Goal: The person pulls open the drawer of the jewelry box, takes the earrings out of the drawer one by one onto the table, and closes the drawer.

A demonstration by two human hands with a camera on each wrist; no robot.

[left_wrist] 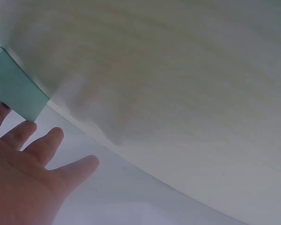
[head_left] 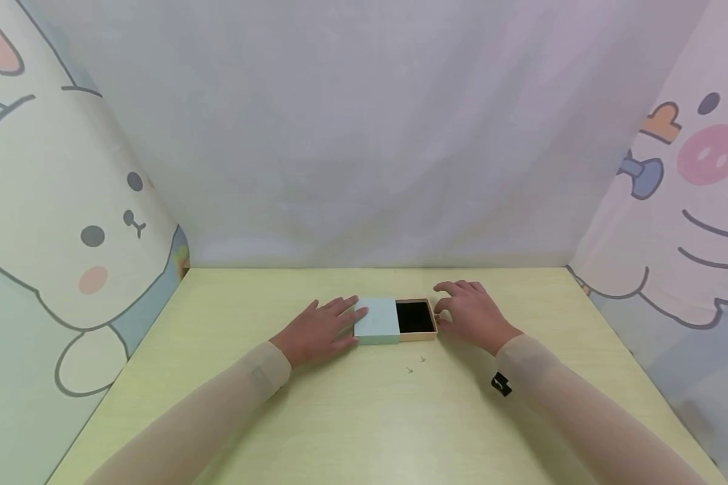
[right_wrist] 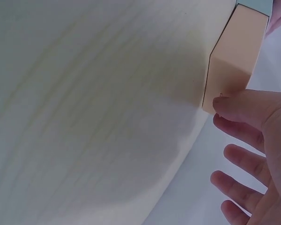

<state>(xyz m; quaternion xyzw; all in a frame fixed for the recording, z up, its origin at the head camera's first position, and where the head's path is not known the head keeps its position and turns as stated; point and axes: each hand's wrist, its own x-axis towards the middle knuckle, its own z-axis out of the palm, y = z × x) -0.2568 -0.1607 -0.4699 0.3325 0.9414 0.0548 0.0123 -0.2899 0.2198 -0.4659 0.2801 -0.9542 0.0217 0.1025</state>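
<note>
A shallow sliding box lies on the table, with a pale blue sleeve (head_left: 377, 320) and a peach drawer (head_left: 416, 338) pulled partly out to the right. Black lining shows inside the drawer. My left hand (head_left: 321, 329) rests on the sleeve's left end with fingers spread and mostly straight. At the drawer's right end, my right hand (head_left: 474, 316) pinches a small thin pull (right_wrist: 220, 95) between thumb and forefinger; the other fingers stand apart from the box. The fingertips hide most of that pull. Two tiny objects, one nearer piece (head_left: 409, 370) and one farther (head_left: 422, 359), lie before the box; their kind is too small to tell.
The pale wooden table (head_left: 364, 417) ends at a light cloth backdrop (head_left: 364, 168). Cartoon-printed cloths hang at the left (head_left: 48, 202) and right (head_left: 691, 256). A small black clip-like piece (head_left: 501, 384) is at my right sleeve's cuff.
</note>
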